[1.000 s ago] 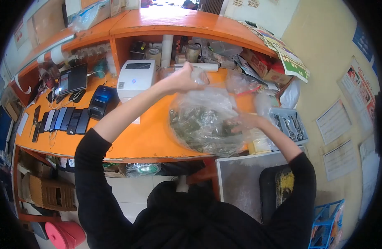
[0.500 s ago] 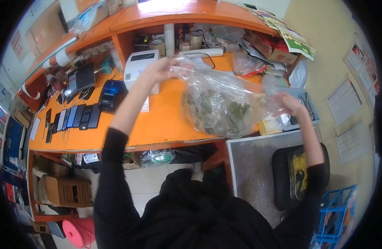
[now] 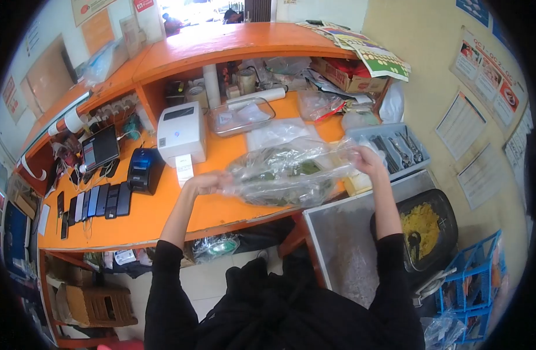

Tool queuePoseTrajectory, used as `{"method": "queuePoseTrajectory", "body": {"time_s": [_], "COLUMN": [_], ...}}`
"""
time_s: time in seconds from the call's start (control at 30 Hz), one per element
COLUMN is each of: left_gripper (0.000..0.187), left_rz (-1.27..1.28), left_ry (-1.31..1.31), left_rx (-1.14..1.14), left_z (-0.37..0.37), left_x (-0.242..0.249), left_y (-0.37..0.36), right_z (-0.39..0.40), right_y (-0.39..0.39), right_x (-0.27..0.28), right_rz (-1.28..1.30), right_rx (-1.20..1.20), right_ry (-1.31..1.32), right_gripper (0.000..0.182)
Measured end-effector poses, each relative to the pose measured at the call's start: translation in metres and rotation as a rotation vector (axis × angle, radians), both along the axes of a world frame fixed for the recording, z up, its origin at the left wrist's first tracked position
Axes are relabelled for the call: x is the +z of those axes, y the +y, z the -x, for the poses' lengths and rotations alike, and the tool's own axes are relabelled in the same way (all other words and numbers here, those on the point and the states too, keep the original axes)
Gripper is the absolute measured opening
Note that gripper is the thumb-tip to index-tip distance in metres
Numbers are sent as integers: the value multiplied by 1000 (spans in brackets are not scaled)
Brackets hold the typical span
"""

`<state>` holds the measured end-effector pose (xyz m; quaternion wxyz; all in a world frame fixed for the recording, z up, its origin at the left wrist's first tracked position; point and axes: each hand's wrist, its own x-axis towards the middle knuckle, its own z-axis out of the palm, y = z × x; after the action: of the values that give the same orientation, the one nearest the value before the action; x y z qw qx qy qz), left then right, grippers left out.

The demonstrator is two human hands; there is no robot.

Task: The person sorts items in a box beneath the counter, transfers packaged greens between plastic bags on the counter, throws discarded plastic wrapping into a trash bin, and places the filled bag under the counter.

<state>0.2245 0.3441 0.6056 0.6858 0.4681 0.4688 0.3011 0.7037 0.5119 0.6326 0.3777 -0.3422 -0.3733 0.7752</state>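
A clear plastic bag (image 3: 279, 195) with green leaves (image 3: 306, 168) inside lies on the orange counter (image 3: 154, 213). My left hand (image 3: 206, 182) grips the bag's left side, fingers closed on the plastic. At the opposite side my right hand (image 3: 364, 160) is closed on the plastic too, so the upper film is stretched between both hands. What type of leaves they are cannot be made out through the film. Flat clear plastic (image 3: 282, 133) lies just behind the bag.
A white label printer (image 3: 180, 134), a blue-black device (image 3: 143, 171) and several phones (image 3: 99, 202) stand on the left. Rightward are a cutlery tray (image 3: 390, 149) and a black pan (image 3: 445, 213) of yellow food. A glass dish (image 3: 241, 116) sits behind.
My left hand has come down and toward me, bringing the bag's edge lower. My right hand has shifted slightly left. The view has tilted up, and the glass dish now shows.
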Motion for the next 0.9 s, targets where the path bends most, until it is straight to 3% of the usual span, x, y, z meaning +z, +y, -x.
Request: {"method": "queuePoseTrajectory", "body": {"time_s": [0.07,0.13,0.2,0.23,0.27,0.33,0.4,0.5,0.53,0.6,0.63,0.7,0.87,0.9], "left_gripper": [37,31,26,22,19,17,18,30,35,39,41,43,52,55], "left_rz": [-35,-240,-303,-219,-167,-190,-58,-144,-106,-278,-365,-313,-195,-145], "left_ry": [-530,-816,-1197,-1267,-1342,-1224,-1534,-1542,-1610,-1449,-1362,-1450,-1461,-1426], "left_rx": [275,335,278,340,405,547,-52,43,23,210,292,301,660,741], "left_z": [10,4,22,4,10,12,7,-6,-7,-14,-16,-12,-1,-3], "left_x": [-20,2,-18,25,30,66,107,161,168,173,172,145,64,51], "left_y": [-3,-4,32,18,23,8,-34,-100,-115,-145,-158,-174,-248,-259], "right_z": [10,18,30,31,28,20,42,43,52,72,54,65,58,74], "right_y": [-48,-85,-105,-103,-98,-104,-153,-192,-206,-229,-224,-248,-307,-325], "right_x": [34,60,76,88,98,118,141,163,163,164,145,125,35,43], "right_rz": [-77,-203,-367,-396,-426,-497,-457,-420,-359,-247,-225,-111,54,64], "right_rx": [156,239,269,221,174,166,-251,-181,-281,-487,-214,-144,145,179], "right_ry": [-268,-487,-656,-697,-736,-550,-422,-146,-143,-134,18,35,-20,-22], "right_gripper": [7,8,11,14,17,19,17,18,18,20,19,20,19,22]}}
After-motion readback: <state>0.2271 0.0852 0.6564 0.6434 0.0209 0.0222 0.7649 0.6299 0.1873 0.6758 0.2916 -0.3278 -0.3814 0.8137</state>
